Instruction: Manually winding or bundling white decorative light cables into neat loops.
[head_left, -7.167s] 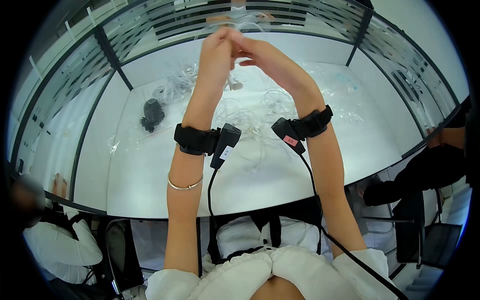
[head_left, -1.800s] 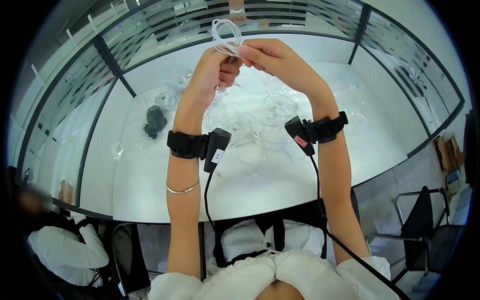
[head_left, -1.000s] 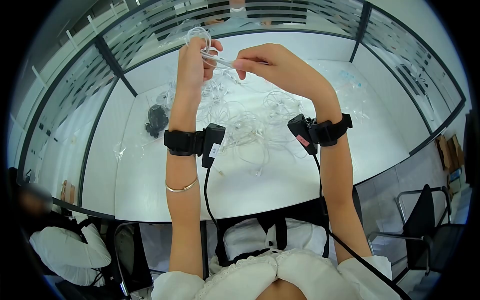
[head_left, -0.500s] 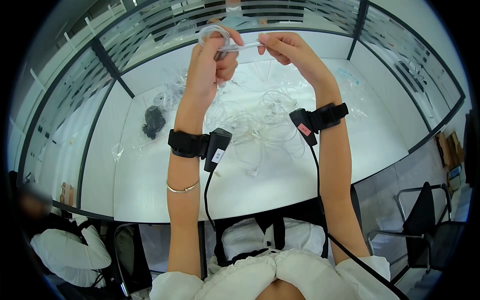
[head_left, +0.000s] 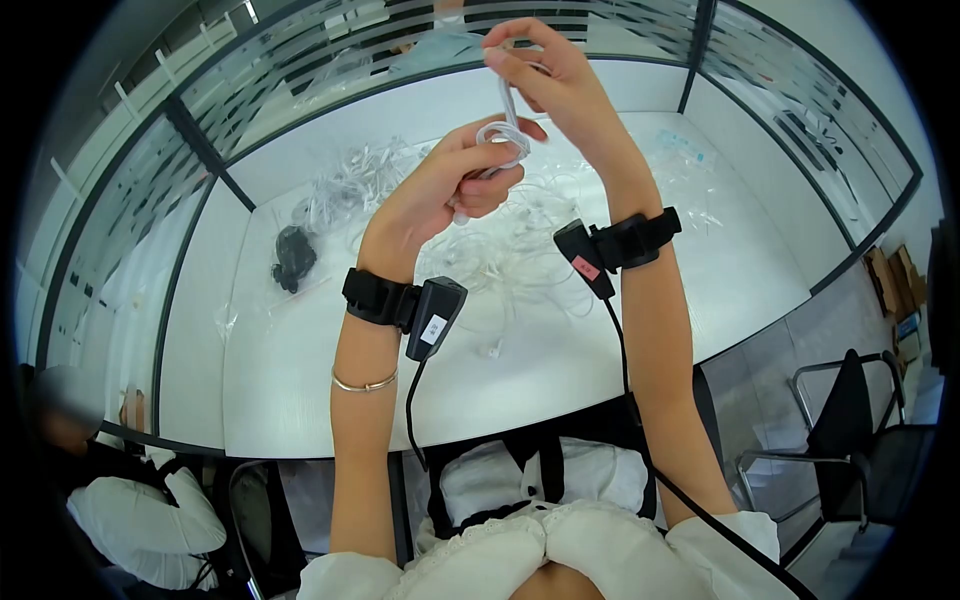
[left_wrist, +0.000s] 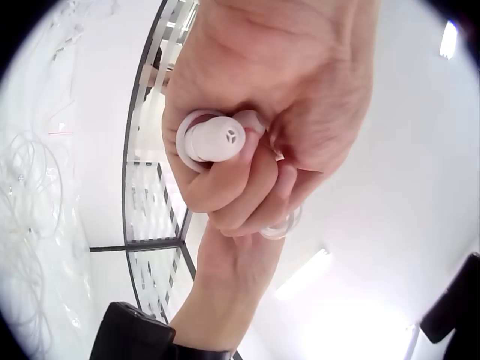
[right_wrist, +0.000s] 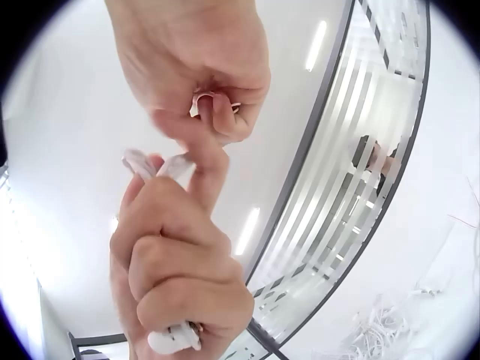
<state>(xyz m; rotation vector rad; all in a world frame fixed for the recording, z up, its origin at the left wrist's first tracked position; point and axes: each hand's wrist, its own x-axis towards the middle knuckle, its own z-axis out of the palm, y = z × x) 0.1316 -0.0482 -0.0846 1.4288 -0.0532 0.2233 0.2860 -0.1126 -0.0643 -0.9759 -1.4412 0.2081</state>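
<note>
White wired earphones, their cable gathered in a coil (head_left: 503, 140), hang between my two hands above the table. My left hand (head_left: 450, 185) grips the coil in curled fingers. A white earbud (left_wrist: 217, 139) pokes out of that fist in the left wrist view. My right hand (head_left: 555, 80) is higher and farther right, and pinches the cable stretch that rises from the coil. In the right wrist view, the right hand (right_wrist: 199, 67) also has a small white piece under its curled fingers, and a white earbud (right_wrist: 175, 339) sticks out below the left fist.
Loose white cables (head_left: 520, 265) lie tangled over the middle of the table (head_left: 540, 380). A bundle of cables and clear bags (head_left: 360, 180) lies back left, near a black bag (head_left: 294, 258). Low glass-topped partitions (head_left: 640, 85) enclose the table. A person (head_left: 140, 510) sits at left.
My left hand has moved right and lower with the coil. My right hand has risen above it, so the cable stretch that ran sideways between the hands now runs upward from the coil.
</note>
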